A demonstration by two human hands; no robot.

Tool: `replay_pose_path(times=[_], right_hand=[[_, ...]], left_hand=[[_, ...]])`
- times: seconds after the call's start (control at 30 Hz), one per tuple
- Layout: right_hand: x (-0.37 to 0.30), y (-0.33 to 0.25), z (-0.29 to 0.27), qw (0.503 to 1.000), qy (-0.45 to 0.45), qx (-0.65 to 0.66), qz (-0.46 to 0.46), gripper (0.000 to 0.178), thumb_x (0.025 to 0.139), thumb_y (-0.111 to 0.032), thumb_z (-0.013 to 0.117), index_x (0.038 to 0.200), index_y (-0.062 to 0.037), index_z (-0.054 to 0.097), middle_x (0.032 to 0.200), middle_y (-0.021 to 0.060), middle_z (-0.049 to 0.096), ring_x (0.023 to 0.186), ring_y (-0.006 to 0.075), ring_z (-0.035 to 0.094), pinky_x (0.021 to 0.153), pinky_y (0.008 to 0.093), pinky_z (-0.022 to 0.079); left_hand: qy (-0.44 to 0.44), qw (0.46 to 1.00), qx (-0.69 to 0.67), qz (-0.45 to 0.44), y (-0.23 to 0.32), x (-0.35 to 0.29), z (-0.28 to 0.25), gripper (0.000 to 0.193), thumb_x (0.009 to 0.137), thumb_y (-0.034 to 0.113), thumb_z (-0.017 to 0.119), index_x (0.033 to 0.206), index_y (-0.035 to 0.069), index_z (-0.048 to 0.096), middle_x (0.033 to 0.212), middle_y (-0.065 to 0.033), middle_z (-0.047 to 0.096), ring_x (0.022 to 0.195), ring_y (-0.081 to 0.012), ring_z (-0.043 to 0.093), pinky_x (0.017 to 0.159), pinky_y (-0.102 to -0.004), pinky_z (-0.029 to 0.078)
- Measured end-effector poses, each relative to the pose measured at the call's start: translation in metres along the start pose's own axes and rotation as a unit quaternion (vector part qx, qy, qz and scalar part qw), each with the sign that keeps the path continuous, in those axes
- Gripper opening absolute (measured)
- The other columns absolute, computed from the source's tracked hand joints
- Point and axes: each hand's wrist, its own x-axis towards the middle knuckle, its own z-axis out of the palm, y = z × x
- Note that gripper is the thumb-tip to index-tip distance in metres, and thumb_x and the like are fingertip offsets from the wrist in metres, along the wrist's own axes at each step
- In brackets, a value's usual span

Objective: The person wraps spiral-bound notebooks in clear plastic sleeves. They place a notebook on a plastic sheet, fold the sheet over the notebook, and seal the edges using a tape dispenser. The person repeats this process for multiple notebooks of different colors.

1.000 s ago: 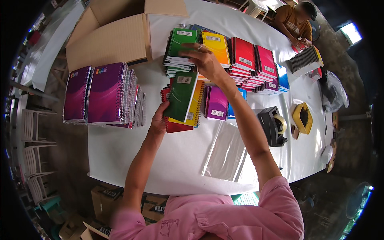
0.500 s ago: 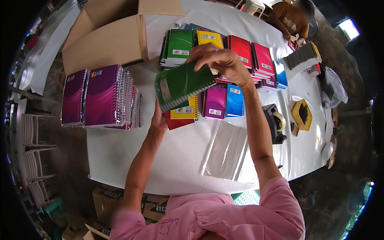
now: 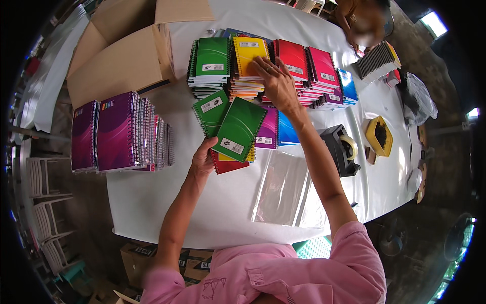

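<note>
My left hand (image 3: 203, 158) grips a small fan of spiral notebooks by their near left corner, its thumb on top and the fingers hidden beneath. Uppermost is a green notebook (image 3: 240, 126); a second green notebook (image 3: 210, 112) sticks out to its left, and a red notebook (image 3: 229, 167) and a bit of yellow show below. My right hand (image 3: 278, 86) reaches over the stack of yellow notebooks (image 3: 249, 48), fingers spread and resting on the top one's right side. Its thumb is not clearly visible. Beside that stack stand green notebooks (image 3: 212, 53) and red notebooks (image 3: 291, 57).
Wrapped purple notebooks (image 3: 116, 131) stand at left, before an open carton (image 3: 119, 61). Clear plastic sleeves (image 3: 281, 190) lie near me. A tape dispenser (image 3: 338, 149) and yellow container (image 3: 378, 137) sit at right. Another person (image 3: 362, 23) sits at the far right.
The green notebook my right hand was holding up now lies on the ones in my left hand. My right hand has let go and moved onto the yellow stack.
</note>
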Motion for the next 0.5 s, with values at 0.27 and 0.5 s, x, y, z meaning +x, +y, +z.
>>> replay_pose_path(times=[0.27, 0.5], right_hand=[[-0.040, -0.059, -0.079, 0.994, 0.020, 0.105, 0.020, 0.031, 0.076, -0.009, 0.065, 0.106, -0.0113, 0.068, 0.115, 0.0060, 0.066, 0.109, 0.0213, 0.061, 0.102, 0.0455, 0.041], [-0.049, -0.027, -0.073, 0.988, -0.110, 0.088, 0.065, 0.043, 0.080, -0.022, 0.072, 0.121, -0.0101, 0.062, 0.128, 0.0072, 0.059, 0.118, 0.0256, 0.056, 0.106, 0.0458, 0.034]], left_hand=[[-0.022, 0.999, -0.018, 0.030, -0.021, 0.021, -0.003, 0.066, 0.081, 0.038, 0.074, 0.132, 0.005, 0.049, 0.130, -0.0106, 0.057, 0.119, -0.0252, 0.053, 0.102, -0.0466, 0.044], [-0.002, 0.998, -0.053, 0.022, -0.029, 0.020, -0.010, 0.054, 0.084, 0.024, 0.073, 0.129, 0.004, 0.051, 0.125, -0.0097, 0.060, 0.116, -0.0244, 0.056, 0.102, -0.0446, 0.044]])
